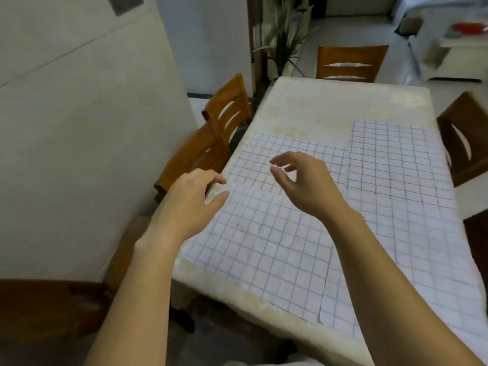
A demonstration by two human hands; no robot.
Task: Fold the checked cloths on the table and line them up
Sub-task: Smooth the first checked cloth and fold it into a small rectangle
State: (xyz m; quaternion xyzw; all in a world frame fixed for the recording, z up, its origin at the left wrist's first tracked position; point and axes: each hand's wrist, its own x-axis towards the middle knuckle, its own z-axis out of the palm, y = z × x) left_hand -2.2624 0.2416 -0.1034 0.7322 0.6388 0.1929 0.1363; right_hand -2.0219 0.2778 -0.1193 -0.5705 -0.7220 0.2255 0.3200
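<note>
A: Grips first, quick.
B: Left grip [190, 202] has its fingers loosely bent and holds nothing. It's at the bench's [330, 101] left edge, just beside the far corner of the near-left checked cloth [264, 247]. Can't tell if it touches. Right grip [303, 180] has thumb and forefinger apart, the rest loosely curled, also empty, above the far-left checked cloth [290, 157].
A: Where are the cloths?
B: There are four, all flat and unfolded on the bench. The other two are the far-right checked cloth [396, 159] and the near-right checked cloth [422, 260]. Neighbours meet or overlap slightly at the edges.
A: Handling?
B: My guess is thin, light and limp, since faint creases show. They probably slide easily on the bench cover. Best hold is a pinch at two corners of one edge, then carry that edge over to the opposite one.
A: Anything in the way?
B: Mainly the overlaps, so lifting one cloth may drag the next. Wooden chairs stand round the bench: two on the left [227, 107], one at the far end [351, 62], one on the right [464, 136]. A potted plant [285, 35] stands beyond the far-left corner, and a wall [79, 128] runs along the left. None of these reach over the cloths.
</note>
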